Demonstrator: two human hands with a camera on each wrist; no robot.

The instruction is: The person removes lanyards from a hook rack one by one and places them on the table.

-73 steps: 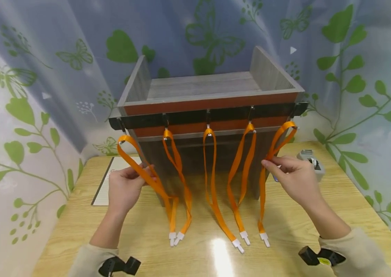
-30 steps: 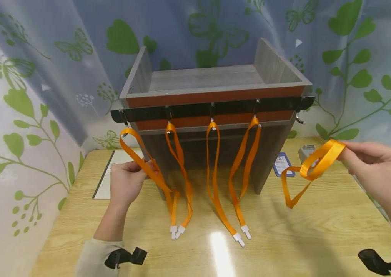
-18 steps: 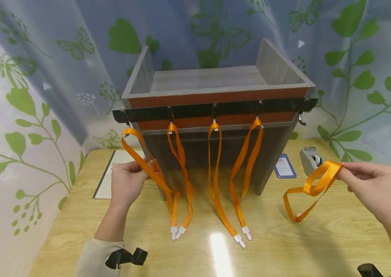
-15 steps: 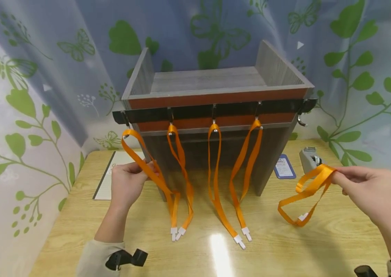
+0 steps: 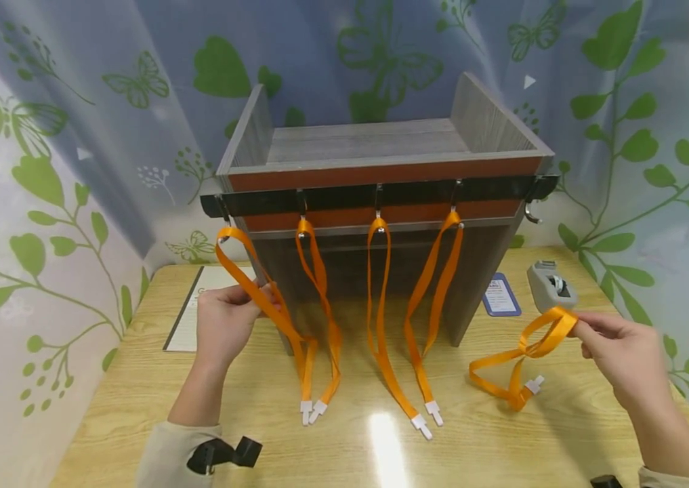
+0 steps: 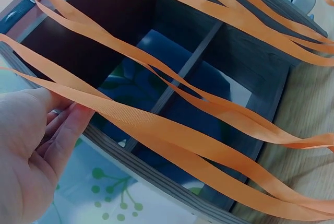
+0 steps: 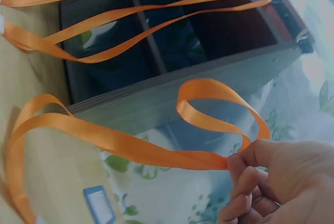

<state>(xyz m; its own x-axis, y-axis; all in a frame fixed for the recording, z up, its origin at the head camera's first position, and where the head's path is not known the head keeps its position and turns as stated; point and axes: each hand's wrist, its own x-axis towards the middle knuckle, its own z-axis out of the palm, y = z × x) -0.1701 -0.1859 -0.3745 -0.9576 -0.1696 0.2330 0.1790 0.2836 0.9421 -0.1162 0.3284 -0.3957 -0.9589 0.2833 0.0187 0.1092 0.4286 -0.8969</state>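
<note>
An orange lanyard (image 5: 560, 325) droops from my right hand (image 5: 621, 349), which pinches its loop between thumb and fingers. The strap's lower part, with a white clip (image 5: 534, 385), hangs low over the table at right. My left hand (image 5: 222, 325) holds the leftmost hanging lanyard (image 5: 259, 302) partway down; in the left wrist view the fingertips go behind the strap (image 6: 156, 125). Three more lanyards hang from hooks on the black rail (image 5: 344, 198), their white clips resting towards the table's front. The rightmost hook (image 5: 532, 215) is bare.
The rail runs across the front of a grey wooden shelf unit (image 5: 381, 168). A white notebook (image 5: 182, 325) lies at left behind my hand. At right are a blue card holder (image 5: 500, 296) and a grey tape dispenser (image 5: 548, 288) on the wooden table (image 5: 332, 461).
My right hand has taken the rightmost lanyard off its hook, swung right with it, then come lower and slightly back left. The left hand stays on its lanyard.
</note>
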